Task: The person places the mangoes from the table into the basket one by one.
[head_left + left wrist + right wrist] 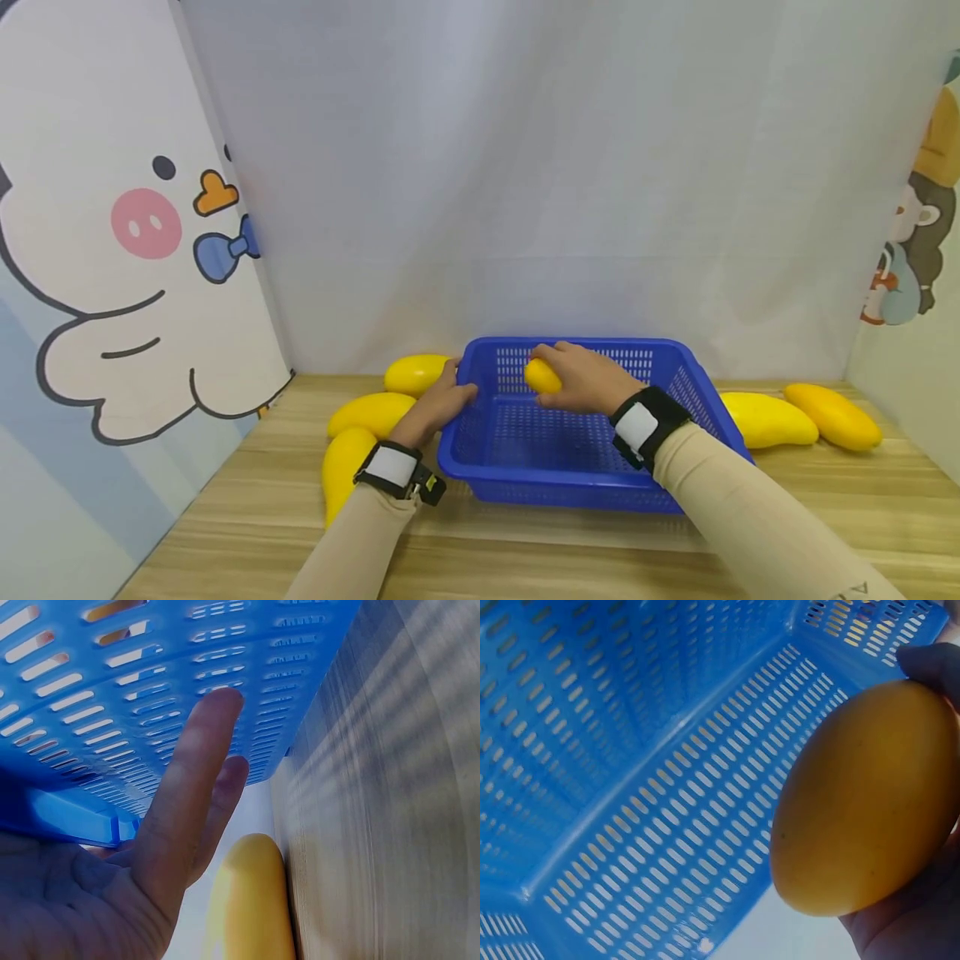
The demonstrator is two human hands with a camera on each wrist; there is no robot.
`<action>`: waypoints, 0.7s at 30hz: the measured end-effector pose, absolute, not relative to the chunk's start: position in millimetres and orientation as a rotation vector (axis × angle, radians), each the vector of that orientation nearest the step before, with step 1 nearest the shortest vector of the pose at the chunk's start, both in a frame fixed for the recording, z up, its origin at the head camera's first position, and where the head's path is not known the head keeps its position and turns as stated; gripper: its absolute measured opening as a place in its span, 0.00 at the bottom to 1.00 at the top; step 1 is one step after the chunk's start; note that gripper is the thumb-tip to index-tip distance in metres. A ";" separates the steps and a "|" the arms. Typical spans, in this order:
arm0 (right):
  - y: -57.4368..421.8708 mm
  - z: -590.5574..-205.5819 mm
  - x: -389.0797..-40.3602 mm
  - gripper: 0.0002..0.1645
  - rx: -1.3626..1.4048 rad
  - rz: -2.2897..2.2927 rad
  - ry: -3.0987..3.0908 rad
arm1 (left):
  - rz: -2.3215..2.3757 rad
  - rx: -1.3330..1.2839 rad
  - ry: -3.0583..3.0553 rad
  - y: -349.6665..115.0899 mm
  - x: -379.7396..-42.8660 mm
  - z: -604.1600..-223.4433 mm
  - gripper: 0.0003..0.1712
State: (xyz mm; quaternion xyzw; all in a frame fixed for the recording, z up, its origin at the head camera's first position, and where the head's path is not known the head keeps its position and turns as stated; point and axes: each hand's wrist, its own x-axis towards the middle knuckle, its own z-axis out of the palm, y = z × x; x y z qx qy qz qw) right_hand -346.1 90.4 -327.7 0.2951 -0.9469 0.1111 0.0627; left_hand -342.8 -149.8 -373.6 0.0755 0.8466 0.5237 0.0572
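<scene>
A blue plastic basket (555, 477) with slotted walls stands on the table, its floor bare in the head view. My left hand (442, 404) holds its left rim, thumb over the edge. The left wrist view shows that hand's fingers (187, 795) stretched along the outside of the slotted wall. Above the basket's inside, my right hand (592, 379) grips a yellow mango (542, 377). Seen from the right wrist, the mango (866, 802) hangs over the slotted floor, with the hand partly hidden behind it.
Left of the basket lie three mangoes: one at the back (415, 374), a middle mango (370, 414) and a front mango (345, 467) partly behind the left wrist. To the right lie a paler yellow mango (772, 420) and a deeper yellow mango (834, 416). A pale curtain (570, 183) hangs behind.
</scene>
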 end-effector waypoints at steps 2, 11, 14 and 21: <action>91.6 -327.9 -346.9 0.37 0.896 0.342 -2.867 | 1.589 0.232 2.567 -150.0 -343.0 -373.8 0.39; 94.6 -329.9 -351.6 0.36 0.895 0.332 -2.872 | 1.595 0.212 2.559 -150.6 -343.4 -376.7 0.39; 100.5 -332.5 -355.8 0.36 0.883 0.329 -2.874 | 1.591 0.216 2.562 -150.4 -342.8 -377.6 0.39; 111.4 -335.5 -363.3 0.35 0.903 0.296 -2.889 | 1.624 0.237 2.541 -149.3 -344.5 -375.0 0.39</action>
